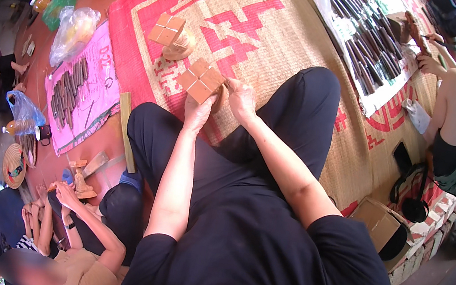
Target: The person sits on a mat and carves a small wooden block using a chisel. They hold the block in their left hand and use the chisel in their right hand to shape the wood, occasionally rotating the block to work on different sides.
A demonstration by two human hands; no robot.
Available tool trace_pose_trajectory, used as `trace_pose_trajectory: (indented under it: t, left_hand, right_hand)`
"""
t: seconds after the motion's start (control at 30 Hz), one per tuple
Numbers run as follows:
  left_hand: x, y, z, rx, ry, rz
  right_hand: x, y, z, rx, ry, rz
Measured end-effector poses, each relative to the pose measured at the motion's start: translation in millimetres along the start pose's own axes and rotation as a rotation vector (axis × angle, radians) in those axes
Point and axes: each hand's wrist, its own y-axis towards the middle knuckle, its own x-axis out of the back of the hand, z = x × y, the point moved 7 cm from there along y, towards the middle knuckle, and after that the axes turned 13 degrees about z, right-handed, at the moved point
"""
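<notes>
My left hand (198, 113) grips a brown wooden piece (201, 80) from below. Its square top is crossed by two pale lines that split it into four smaller squares. At the piece's right side, the curled fingers of my right hand (240, 100) press against it; its lower part is hidden behind my hands. Just beyond, a similar square-topped wooden piece (166, 29) stands on the mat, with a paler rounded wooden base (179, 48) showing beside it.
A red and straw-coloured woven mat (280, 37) spreads ahead. Dark-handled carving tools (369, 39) cover a white sheet at the right, and more tools (69, 90) lie on a pink sheet (100, 62) at the left. A wooden bar (127, 132) lies beside my left knee. Other people sit on both sides.
</notes>
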Motion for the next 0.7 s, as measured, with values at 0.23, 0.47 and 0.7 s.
trace_pose_trajectory:
  t: [0.23,0.47,0.7]
  left_hand:
    - [7,1,17,0.064,0.008,0.032]
    - [-4,0,-10,0.075,0.02,0.06]
    - [-5,-1,-11,0.04,0.16,0.055]
  right_hand:
    - [-18,4,-16,0.147,-0.238,0.075]
    - [-1,6,24,0.213,-0.084,-0.081]
    - [-15,16,-20,0.1,-0.238,0.074]
